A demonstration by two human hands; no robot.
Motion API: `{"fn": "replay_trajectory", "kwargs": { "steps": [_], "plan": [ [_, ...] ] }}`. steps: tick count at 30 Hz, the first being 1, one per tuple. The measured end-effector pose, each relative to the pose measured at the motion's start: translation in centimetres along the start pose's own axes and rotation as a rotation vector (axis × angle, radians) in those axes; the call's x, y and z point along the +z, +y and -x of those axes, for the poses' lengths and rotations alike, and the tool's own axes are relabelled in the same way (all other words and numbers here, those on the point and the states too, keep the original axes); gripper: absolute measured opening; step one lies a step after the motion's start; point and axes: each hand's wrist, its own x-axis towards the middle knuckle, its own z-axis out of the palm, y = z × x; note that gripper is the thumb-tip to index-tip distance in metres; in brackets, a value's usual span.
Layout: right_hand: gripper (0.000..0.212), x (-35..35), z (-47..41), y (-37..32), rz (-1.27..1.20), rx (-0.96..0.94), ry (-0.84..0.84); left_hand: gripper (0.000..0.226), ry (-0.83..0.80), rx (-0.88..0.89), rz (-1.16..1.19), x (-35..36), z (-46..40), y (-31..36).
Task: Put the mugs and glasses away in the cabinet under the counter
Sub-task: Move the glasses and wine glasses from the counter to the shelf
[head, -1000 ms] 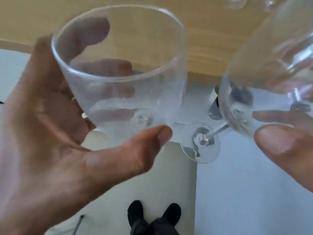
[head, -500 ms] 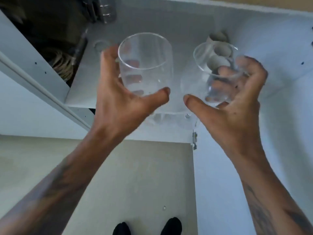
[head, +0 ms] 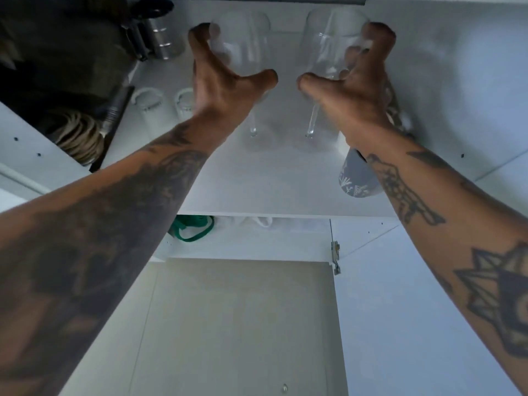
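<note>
Both my arms reach into the open white cabinet over its shelf [head: 274, 190]. My left hand [head: 225, 81] grips the bowl of a clear wine glass [head: 248, 44], whose stem points down to the shelf. My right hand [head: 354, 84] grips the bowl of a second clear wine glass [head: 328, 41] the same way. The two glasses stand side by side, about a hand's width apart. Two small clear glasses [head: 160, 110] stand on the shelf to the left. A grey patterned mug [head: 357, 178] sits under my right forearm, partly hidden.
Metal canisters [head: 163, 38] and dark items fill the back left of the cabinet; a woven coil [head: 77, 138] lies left of the shelf. A green strap [head: 191, 230] lies on the lower level. The open door [head: 428, 324] with its hinge [head: 335, 258] is at the right.
Both hands have carried the wine glasses from close to the camera forward and deep into the cabinet, over the shelf. The grip on each glass is unchanged.
</note>
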Motion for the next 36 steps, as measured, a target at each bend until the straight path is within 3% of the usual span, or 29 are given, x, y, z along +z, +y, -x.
{"fn": "replay_trajectory", "kwargs": {
  "steps": [12,19,24,30,32,34,36],
  "plan": [
    [0.100,3.8,-1.7,2.0,-0.067,0.013,-0.063,0.095,-0.069,0.015,-0.020,1.9,-2.6,-1.8],
    [0.110,2.6,-1.0,1.0,0.027,0.134,-0.102,0.117,-0.180,-0.057,-0.088,0.4,-2.0,-2.6],
    [0.051,0.0,6.0,-2.1,0.049,0.157,-0.106,0.088,-0.175,-0.138,-0.107,-3.5,4.5,-1.2],
    [0.088,-7.2,16.0,-11.7,-0.156,0.544,-0.278,0.069,-0.309,-0.110,-0.109,-14.1,14.8,4.8],
    [0.064,-10.5,17.3,-14.2,-0.327,0.628,-0.336,0.048,-0.410,-0.142,-0.014,-18.9,14.6,7.4],
    [0.038,-14.5,16.5,-17.4,-0.452,0.490,-0.526,0.072,-0.570,-0.108,0.107,-22.3,13.3,9.7],
    [0.033,-17.6,15.0,-21.0,-0.377,0.376,-0.534,0.036,-0.545,0.014,-0.016,-23.5,11.2,13.2]
  ]
}}
